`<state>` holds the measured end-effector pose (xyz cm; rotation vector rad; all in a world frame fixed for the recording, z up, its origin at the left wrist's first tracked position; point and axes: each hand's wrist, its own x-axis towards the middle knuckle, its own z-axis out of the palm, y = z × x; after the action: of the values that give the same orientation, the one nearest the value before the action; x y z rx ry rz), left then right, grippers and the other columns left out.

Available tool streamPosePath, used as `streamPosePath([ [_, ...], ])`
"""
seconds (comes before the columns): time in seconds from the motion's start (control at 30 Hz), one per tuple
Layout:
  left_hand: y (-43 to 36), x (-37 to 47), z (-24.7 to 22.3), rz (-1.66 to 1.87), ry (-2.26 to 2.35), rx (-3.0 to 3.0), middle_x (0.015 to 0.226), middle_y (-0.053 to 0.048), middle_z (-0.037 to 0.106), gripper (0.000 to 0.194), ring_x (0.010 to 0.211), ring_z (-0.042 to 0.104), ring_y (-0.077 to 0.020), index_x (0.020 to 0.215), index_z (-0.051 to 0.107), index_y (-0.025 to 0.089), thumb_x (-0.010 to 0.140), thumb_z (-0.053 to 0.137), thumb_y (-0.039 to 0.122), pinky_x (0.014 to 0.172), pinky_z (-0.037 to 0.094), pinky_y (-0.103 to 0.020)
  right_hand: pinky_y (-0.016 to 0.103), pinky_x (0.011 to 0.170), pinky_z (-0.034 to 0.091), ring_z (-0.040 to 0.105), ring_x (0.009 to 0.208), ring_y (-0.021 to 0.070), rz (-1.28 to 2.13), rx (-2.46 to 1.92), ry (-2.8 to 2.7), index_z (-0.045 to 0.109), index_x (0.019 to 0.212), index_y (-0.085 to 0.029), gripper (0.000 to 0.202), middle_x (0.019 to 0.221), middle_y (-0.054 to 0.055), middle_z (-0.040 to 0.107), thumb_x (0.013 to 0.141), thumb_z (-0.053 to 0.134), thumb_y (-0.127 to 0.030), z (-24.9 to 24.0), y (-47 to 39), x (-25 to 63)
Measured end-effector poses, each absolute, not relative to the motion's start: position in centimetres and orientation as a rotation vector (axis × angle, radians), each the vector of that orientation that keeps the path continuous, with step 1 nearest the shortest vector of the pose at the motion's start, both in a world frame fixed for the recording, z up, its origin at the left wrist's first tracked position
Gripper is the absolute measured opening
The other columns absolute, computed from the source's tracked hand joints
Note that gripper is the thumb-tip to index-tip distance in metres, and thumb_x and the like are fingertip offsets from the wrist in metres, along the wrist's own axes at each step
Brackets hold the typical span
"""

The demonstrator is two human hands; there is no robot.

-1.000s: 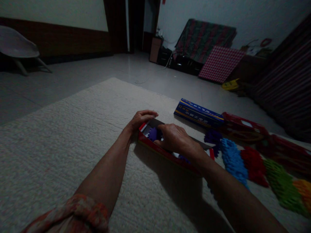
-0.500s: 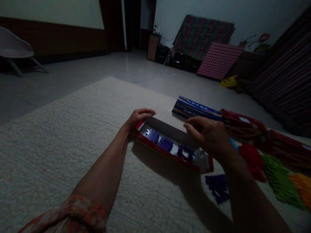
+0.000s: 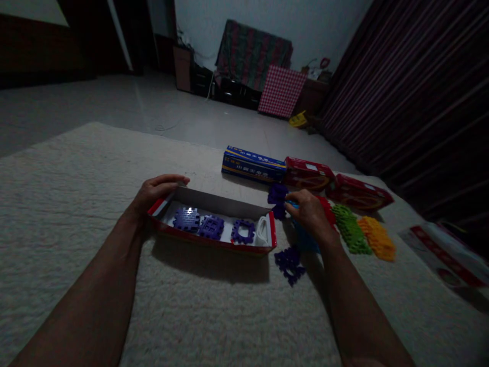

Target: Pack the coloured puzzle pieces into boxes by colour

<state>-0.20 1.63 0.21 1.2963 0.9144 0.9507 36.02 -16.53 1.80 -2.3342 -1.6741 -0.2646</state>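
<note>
A long red open box [image 3: 214, 247] rests on the cream rug, its inside white. Three purple interlocking tiles [image 3: 211, 227] lie in a row in it, with a bundled white cord [image 3: 262, 231] at the right end. My left hand [image 3: 160, 192] grips the box's far left corner. Right of the box, my right hand [image 3: 310, 213] has its fingers pinched at the edge of the purple tiles [image 3: 277, 193] on the rug; its palm side is hidden. Blue tiles [image 3: 307, 240] show beneath this hand. More purple tiles [image 3: 289, 265] lie nearer me.
Red tiles [image 3: 327, 208], green tiles [image 3: 349, 228] and orange tiles [image 3: 378, 238] lie in heaps to the right. Behind them stand a blue box [image 3: 252, 165] and two red boxes [image 3: 308, 174]. A white-and-red package [image 3: 445, 255] lies at far right.
My right hand has moved from above the box to the purple tiles on its right. The view has turned right, bringing the package into sight. My left hand stays at the box.
</note>
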Motion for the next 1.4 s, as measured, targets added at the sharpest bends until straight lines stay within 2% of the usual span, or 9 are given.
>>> streamPosePath([
  [0.17, 1.4, -0.3, 0.5, 0.921, 0.945, 1.313, 0.104, -0.008, 0.078, 0.034, 0.078, 0.070, -0.0239, 0.092, 0.080, 0.022, 0.062, 0.081, 0.038, 0.068, 0.055, -0.033, 0.039, 0.088, 0.043, 0.058, 0.106, 0.0293, -0.233, -2.490, -1.862, 0.066, 0.122, -0.019, 0.041, 0.117, 0.014, 0.063, 0.081, 0.068, -0.026, 1.2, -17.0, 34.8],
  [0.4, 0.8, -0.1, 0.8, 0.910, 0.941, 1.249, 0.099, -0.004, 0.078, 0.030, 0.076, 0.065, -0.0209, 0.094, 0.081, 0.023, 0.066, 0.082, 0.033, 0.066, 0.049, -0.030, 0.042, 0.094, 0.037, 0.051, 0.113, 0.0326, -0.281, -2.560, -1.855, 0.058, 0.131, -0.016, 0.051, 0.126, 0.016, 0.058, 0.082, 0.067, -0.027, 1.3, -17.5, 33.3],
  [0.73, 1.3, -0.3, 0.5, 0.916, 0.944, 1.262, 0.103, -0.004, 0.079, 0.029, 0.081, 0.066, -0.0226, 0.094, 0.081, 0.024, 0.066, 0.081, 0.032, 0.068, 0.049, -0.031, 0.045, 0.093, 0.037, 0.051, 0.111, 0.0339, -0.313, -2.561, -1.882, 0.062, 0.119, -0.016, 0.037, 0.123, 0.018, 0.059, 0.085, 0.065, -0.030, 0.9, -17.4, 33.1],
  [0.97, 1.3, -0.2, 0.5, 0.929, 0.932, 1.267, 0.100, -0.004, 0.079, 0.030, 0.080, 0.066, -0.0201, 0.094, 0.081, 0.021, 0.066, 0.082, 0.032, 0.070, 0.049, -0.029, 0.047, 0.097, 0.032, 0.051, 0.112, 0.0332, -0.344, -2.607, -1.859, 0.063, 0.111, -0.016, 0.030, 0.120, 0.016, 0.060, 0.086, 0.065, -0.033, 0.9, -17.3, 32.8],
  [1.1, 1.3, -0.2, 0.7, 0.931, 0.920, 1.234, 0.101, -0.005, 0.078, 0.031, 0.083, 0.066, -0.0213, 0.090, 0.081, 0.021, 0.061, 0.084, 0.031, 0.071, 0.050, -0.029, 0.045, 0.094, 0.033, 0.052, 0.111, 0.0328, -0.362, -2.602, -1.868, 0.063, 0.112, -0.015, 0.033, 0.120, 0.016, 0.061, 0.083, 0.070, -0.029, 1.1, -17.2, 32.8],
  [1.23, 1.5, -0.3, 0.4, 0.915, 0.914, 1.261, 0.106, -0.004, 0.078, 0.030, 0.086, 0.065, -0.0215, 0.093, 0.081, 0.023, 0.065, 0.083, 0.032, 0.073, 0.049, -0.030, 0.042, 0.092, 0.035, 0.055, 0.110, 0.0320, -0.321, -2.561, -1.846, 0.063, 0.112, -0.015, 0.029, 0.118, 0.016, 0.065, 0.084, 0.067, -0.023, 1.7, -17.4, 32.9],
  [1.4, 1.6, -0.3, 0.3, 0.912, 0.916, 1.256, 0.103, -0.004, 0.078, 0.029, 0.086, 0.065, -0.0208, 0.093, 0.080, 0.022, 0.066, 0.082, 0.031, 0.074, 0.049, -0.030, 0.033, 0.081, 0.040, 0.065, 0.098, 0.0251, -0.117, -2.516, -1.798, 0.068, 0.105, -0.019, 0.020, 0.105, 0.010, 0.074, 0.087, 0.061, -0.018, 2.8, -17.4, 33.2],
])
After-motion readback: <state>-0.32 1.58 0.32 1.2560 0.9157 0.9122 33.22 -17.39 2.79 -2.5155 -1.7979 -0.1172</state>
